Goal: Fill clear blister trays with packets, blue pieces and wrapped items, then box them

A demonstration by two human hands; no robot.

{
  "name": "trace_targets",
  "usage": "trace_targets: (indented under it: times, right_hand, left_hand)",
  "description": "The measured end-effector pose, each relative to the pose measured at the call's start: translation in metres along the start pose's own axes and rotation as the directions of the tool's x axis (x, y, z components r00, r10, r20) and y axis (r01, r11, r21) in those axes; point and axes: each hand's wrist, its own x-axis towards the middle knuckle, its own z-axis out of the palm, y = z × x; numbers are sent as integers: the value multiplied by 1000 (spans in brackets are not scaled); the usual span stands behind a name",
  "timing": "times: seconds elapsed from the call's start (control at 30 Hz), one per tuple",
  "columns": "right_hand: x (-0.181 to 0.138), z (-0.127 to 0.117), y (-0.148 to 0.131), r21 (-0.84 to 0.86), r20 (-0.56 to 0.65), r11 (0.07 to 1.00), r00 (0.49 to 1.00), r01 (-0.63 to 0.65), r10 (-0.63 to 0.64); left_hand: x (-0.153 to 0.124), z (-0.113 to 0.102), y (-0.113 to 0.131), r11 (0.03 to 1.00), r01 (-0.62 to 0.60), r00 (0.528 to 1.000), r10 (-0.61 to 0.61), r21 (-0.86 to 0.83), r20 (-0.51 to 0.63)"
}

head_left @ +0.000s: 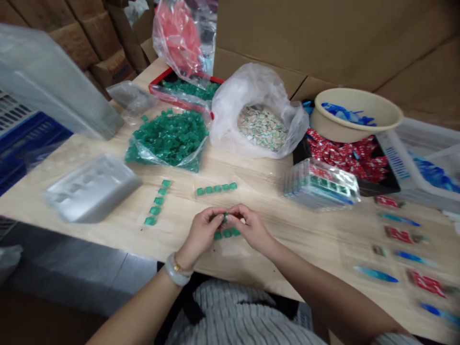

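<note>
My left hand [204,231] and my right hand [252,229] meet over the near part of the table, fingers pinched together. Between the fingertips is a small dark green piece [225,218], mostly hidden. A small pale bit shows by the right fingers, too small to name. Just below the hands lies a short row of green square pieces [227,234], partly covered by them. Farther off lies another row of green squares [217,189], and a slanting row of green squares [155,210] is to the left.
Behind are a bag of green squares [168,136], a white bag of small flat pieces [264,129] and a beige basin [355,108]. Clear plastic trays [91,187] stand left; stacked filled trays [319,184] stand right. Red packets [426,282] and blue pieces [377,274] lie at right.
</note>
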Motion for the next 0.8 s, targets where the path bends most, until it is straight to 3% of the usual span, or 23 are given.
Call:
trace_targets:
  times: [0.13, 0.27, 0.33, 0.47, 0.57, 0.73, 0.8]
  right_hand:
    - [19, -29, 12, 363, -35, 917, 981, -166, 192]
    - [32, -61, 24, 491, -43, 849, 967, -197, 250]
    - [38, -72, 29, 496, -80, 851, 967, -171, 241]
    - [51, -80, 40, 491, -170, 861, 955, -130, 241]
    - [59, -83, 49, 464, -249, 876, 930, -128, 268]
    - [66, -93, 59, 276, -257, 948, 938, -160, 233]
    - [66, -100, 61, 159, -262, 974, 945, -159, 197]
  left_hand:
    - [41, 32, 14, 988, -44, 987, 20, 145, 160]
    - [81, 58, 32, 976, -40, 921, -46, 212, 386]
    - [97, 69, 38, 965, -50, 908, -64, 259, 413]
    - [120, 82, 39, 920, -124, 948, -1, 372, 318]
    - [131, 86, 37, 915, -120, 931, -31, 385, 364]
    - [144, 94, 40, 815, -212, 909, -38, 540, 415]
    - [147, 102, 39, 743, -305, 899, 17, 596, 439]
